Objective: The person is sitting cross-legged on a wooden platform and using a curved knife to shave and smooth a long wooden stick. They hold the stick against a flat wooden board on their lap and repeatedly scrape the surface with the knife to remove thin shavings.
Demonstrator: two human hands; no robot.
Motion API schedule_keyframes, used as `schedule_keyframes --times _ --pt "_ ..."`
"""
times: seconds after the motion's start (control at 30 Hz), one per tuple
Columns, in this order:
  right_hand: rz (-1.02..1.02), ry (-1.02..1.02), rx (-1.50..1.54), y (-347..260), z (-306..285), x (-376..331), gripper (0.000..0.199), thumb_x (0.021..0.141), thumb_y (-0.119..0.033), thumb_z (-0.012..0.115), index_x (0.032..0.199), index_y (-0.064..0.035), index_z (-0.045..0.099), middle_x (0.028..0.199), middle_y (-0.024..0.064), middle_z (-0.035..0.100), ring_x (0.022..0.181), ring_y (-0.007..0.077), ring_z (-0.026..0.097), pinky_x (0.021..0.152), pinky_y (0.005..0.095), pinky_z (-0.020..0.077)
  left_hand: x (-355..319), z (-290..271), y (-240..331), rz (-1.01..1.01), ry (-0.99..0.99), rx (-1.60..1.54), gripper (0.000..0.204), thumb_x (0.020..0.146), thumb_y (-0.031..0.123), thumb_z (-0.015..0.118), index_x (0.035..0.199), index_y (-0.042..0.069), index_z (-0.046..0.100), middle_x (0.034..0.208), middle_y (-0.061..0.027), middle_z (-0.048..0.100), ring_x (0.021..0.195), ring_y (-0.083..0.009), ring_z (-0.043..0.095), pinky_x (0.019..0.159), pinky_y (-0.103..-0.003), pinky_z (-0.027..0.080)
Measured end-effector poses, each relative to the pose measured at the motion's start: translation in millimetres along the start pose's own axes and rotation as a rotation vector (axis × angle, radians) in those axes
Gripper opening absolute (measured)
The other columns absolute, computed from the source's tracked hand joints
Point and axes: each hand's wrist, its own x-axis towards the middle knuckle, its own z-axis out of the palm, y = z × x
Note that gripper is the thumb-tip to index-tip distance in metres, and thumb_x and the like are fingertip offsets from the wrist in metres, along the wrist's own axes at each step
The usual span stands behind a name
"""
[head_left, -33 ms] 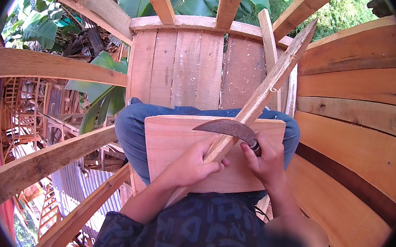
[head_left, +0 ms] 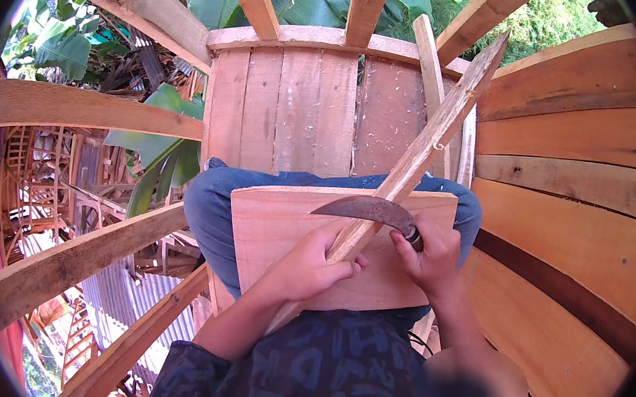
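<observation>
A long wooden stick [head_left: 421, 156] with a pointed far end slants from my waist up to the far right. My left hand [head_left: 311, 264] is closed around its lower part. In my right hand [head_left: 432, 255] is the dark handle of a sickle [head_left: 370, 209], its curved, rusty blade lying across the stick just beyond my left hand and pointing left. A small curl of shaved wood clings to the stick farther up. Beneath both hands, a flat wooden board [head_left: 271, 221] rests on my lap over my jeans.
Wood shavings lie scattered on the plank floor [head_left: 299, 110] ahead. A plank wall [head_left: 559, 212] closes the right side. Another narrow wooden strip [head_left: 436, 80] leans near the stick's tip. Wooden rails [head_left: 91, 109] stand at the left, with corrugated metal sheets [head_left: 123, 306] below them.
My right hand and the sickle have shifted very slightly down and to the right. My left hand and the stick look unmoved.
</observation>
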Motion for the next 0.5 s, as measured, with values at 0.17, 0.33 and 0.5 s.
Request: schedule_keyframes --times 0.17,0.33,0.5 --pt "0.129 0.149 0.040 28.3 -24.5 -18.3 0.039 0.085 -0.031 0.069 0.070 -0.0023 0.048 0.053 0.0093 0.044 0.044 0.0236 0.049 0.045 0.0319 0.0384 -7.0 6.0 6.2 0.081 0.045 0.044 0.061 0.084 0.019 0.064 0.136 -0.003 0.040 0.108 -0.0126 0.061 0.102 -0.0174 0.059 0.090 -0.032 0.043" --pt "0.210 0.178 0.162 36.1 -32.7 -39.7 0.046 0.090 -0.039 0.062 0.069 -0.0020 0.044 0.052 0.0084 0.039 0.044 0.0180 0.041 0.045 0.0293 0.0336 -16.4 7.6 8.9 0.183 0.132 0.330 0.068 0.082 0.030 0.071 0.134 -0.003 0.042 0.107 -0.0148 0.063 0.104 -0.0231 0.059 0.093 -0.034 0.043" --pt "0.345 0.247 0.263 34.1 -33.4 -39.9 0.040 0.092 -0.031 0.060 0.071 0.0000 0.045 0.053 0.0103 0.041 0.044 0.0198 0.041 0.045 0.0306 0.0344 -23.2 16.9 21.8 0.069 0.307 0.549 0.065 0.075 0.031 0.078 0.124 -0.002 0.051 0.106 -0.0177 0.063 0.101 -0.0244 0.061 0.089 -0.034 0.046"
